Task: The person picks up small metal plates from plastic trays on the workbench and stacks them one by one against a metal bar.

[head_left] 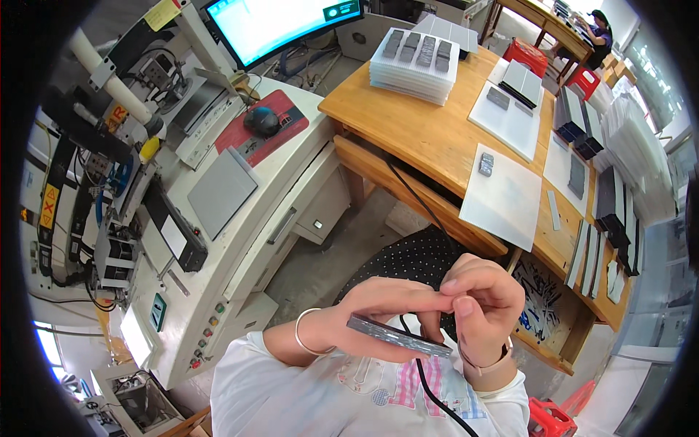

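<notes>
In front of my chest, my left hand (378,302) grips a thin dark grey slab (399,336) with a shiny, speckled edge, held nearly flat and tilted down toward the right. My right hand (486,295) is closed in a pinch, its thumb and forefinger meeting at the left fingertips just above the slab. Whatever sits between those right fingertips, if anything, is too small to make out. The slab's far face is hidden behind my left fingers. A black cable (429,386) hangs down past the slab over my shirt.
To the right, a wooden table (408,120) bears a white tray stack (411,73) with grey pieces, a white sheet (502,207) and dark bars (615,200). Its open drawer (575,328) holds small tools. At left stands a machine bench (262,211) with a mouse (262,121). Another person (598,40) sits far off.
</notes>
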Tool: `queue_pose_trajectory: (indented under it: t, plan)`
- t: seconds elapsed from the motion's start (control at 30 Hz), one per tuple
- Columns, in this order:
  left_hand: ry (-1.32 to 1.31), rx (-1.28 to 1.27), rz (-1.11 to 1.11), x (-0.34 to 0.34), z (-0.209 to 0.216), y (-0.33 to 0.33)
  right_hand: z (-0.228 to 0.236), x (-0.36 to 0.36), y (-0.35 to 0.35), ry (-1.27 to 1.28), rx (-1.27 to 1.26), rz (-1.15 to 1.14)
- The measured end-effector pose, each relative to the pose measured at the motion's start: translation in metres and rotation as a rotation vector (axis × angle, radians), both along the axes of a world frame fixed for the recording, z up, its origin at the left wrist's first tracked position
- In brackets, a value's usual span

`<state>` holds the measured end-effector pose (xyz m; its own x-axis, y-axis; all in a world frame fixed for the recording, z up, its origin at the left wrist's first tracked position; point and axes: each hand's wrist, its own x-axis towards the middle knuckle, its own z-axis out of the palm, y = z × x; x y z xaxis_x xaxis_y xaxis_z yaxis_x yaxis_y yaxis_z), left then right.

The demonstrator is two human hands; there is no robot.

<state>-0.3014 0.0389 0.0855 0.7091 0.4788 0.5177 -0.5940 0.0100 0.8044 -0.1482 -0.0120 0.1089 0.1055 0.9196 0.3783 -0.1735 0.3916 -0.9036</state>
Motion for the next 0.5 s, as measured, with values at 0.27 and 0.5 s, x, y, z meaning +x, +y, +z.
queue_pose_trajectory:
  t: [0.27,0.5]
  plan:
    - [0.010,-0.084,-0.039,0.008,-0.002,0.001,-0.001,0.009,0.002,-0.091,0.017,-0.051]
    - [0.045,-0.069,-0.060,0.013,-0.003,0.003,-0.005,0.015,0.002,-0.069,0.013,-0.070]
